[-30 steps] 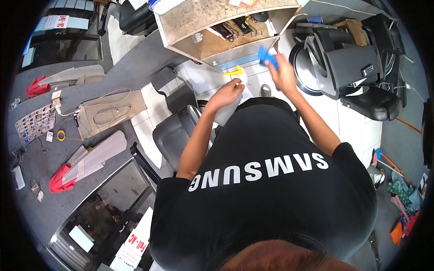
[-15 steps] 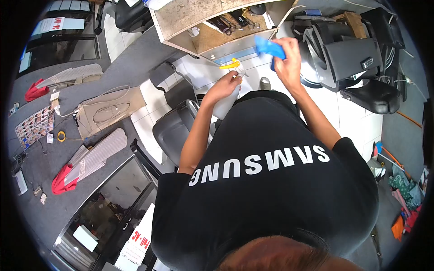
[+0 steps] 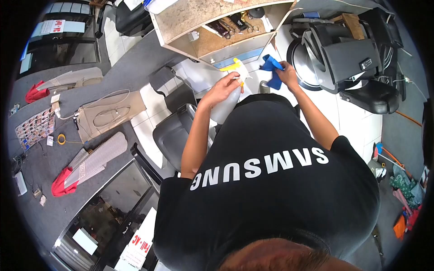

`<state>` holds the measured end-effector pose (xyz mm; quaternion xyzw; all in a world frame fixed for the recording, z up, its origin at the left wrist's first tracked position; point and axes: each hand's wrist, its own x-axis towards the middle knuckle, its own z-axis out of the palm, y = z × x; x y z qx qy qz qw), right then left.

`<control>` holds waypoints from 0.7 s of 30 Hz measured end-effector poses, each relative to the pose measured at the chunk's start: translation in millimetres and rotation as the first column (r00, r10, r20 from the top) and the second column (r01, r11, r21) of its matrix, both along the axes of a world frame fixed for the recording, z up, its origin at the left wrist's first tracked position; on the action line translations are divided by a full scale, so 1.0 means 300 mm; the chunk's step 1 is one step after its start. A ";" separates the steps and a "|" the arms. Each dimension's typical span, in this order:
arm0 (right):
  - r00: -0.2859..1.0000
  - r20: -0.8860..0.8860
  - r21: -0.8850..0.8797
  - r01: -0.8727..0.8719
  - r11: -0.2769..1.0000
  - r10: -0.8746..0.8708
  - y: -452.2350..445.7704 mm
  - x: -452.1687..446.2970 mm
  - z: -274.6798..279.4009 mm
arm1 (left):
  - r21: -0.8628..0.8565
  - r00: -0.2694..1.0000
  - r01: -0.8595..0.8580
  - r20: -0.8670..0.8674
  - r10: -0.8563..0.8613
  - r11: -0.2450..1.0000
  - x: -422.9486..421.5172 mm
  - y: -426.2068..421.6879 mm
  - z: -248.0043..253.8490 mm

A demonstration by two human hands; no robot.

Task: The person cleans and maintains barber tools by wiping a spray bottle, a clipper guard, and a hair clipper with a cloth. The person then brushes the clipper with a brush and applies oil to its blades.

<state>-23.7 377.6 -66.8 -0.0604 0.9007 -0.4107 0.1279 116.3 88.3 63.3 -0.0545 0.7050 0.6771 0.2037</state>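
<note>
My left hand (image 3: 221, 91) is closed around the neck of a spray bottle (image 3: 224, 108) with a yellow trigger head and a pale, translucent body. The bottle is held in front of my waist, partly hidden behind the hand and forearm. To the right, my right hand (image 3: 289, 76) grips a blue cloth (image 3: 271, 63) at its edge, and the cloth hangs in folds to the left of the fingers. Both hands are in the air, below the open wooden cabinet (image 3: 181, 27).
Scissors and dark clippers (image 3: 219, 28) lie on the cabinet shelf. A grey salon chair (image 3: 341, 54) stands to the right, and a black chair (image 3: 172, 131) is close by my left arm. A glass door (image 3: 120, 198) is at lower left. Colourful cloths (image 3: 402, 185) lie at far right.
My right hand has come down and nearer to me with the blue cloth, which now hangs looser. My left hand and the spray bottle have shifted only slightly.
</note>
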 end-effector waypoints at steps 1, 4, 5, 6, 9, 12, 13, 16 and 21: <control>0.979 0.204 -0.120 0.029 0.992 -0.003 -0.016 -0.008 0.045 | 0.029 1.000 -0.009 0.015 0.008 1.000 -0.010 0.009 0.032; 0.776 0.630 -0.309 0.246 0.919 0.005 -0.059 -0.037 0.174 | 0.100 0.998 0.050 -0.047 -0.045 0.994 -0.020 0.004 0.068; 0.745 0.667 -0.407 0.338 0.849 0.023 -0.068 -0.039 0.176 | 0.117 0.995 0.065 -0.079 -0.056 0.991 -0.022 0.003 0.070; 0.714 0.698 -0.489 0.428 0.760 0.047 -0.074 -0.041 0.177 | 0.120 0.994 0.050 -0.107 -0.038 0.992 -0.022 0.003 0.072; 0.519 0.821 -0.555 0.623 0.551 0.239 -0.110 -0.007 0.326 | 0.172 0.988 -0.004 -0.148 0.030 0.985 -0.003 0.012 0.073; 0.531 0.815 -0.556 0.601 0.574 0.234 -0.126 0.024 0.344 | 0.202 0.981 -0.111 -0.137 0.141 0.973 0.012 0.034 0.077; 0.537 0.811 -0.558 0.593 0.581 0.231 -0.126 0.033 0.338 | 0.154 0.970 -0.160 -0.160 0.185 0.975 0.020 0.052 0.091; 0.545 0.767 -0.626 0.525 0.576 0.337 -0.106 0.037 0.360 | -0.108 0.941 -0.195 -0.300 0.155 0.975 0.017 0.075 0.166; 0.735 0.596 -0.682 0.250 0.687 0.324 -0.120 0.061 0.497 | -0.265 0.925 -0.312 -0.304 0.228 0.912 -0.013 0.036 0.066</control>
